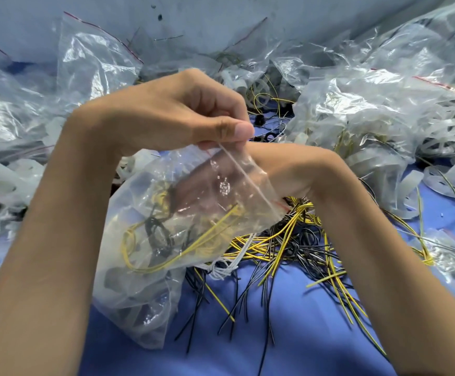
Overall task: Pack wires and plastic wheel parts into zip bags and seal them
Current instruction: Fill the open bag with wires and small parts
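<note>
Head view. Holding a zip bag (150, 267) up over the middle of the bench (302, 343), mouth turned toward the right edge. Left hand (172, 115) pinching the upper lip of the mouth between thumb and curled fingers. Right hand (259, 166) pushed in through the opening, blurred behind the plastic, so cannot tell whether curled on anything or loose. Already inside: yellow and black wires (166, 261), with what look like pale wheel parts (139, 299) lower down. Just beside the mouth, a loose wire heap (288, 245) on the bench. Loose wheel rings (437, 183) by the right edge, other bags (99, 55) piled along the far edge.

Looks like the filling step, seal not yet closed. Next, probably: drawing the right hand clear without dragging wires out, tucking stray ends below the strip, then pressing both lips together and running along the strip end to end.
</note>
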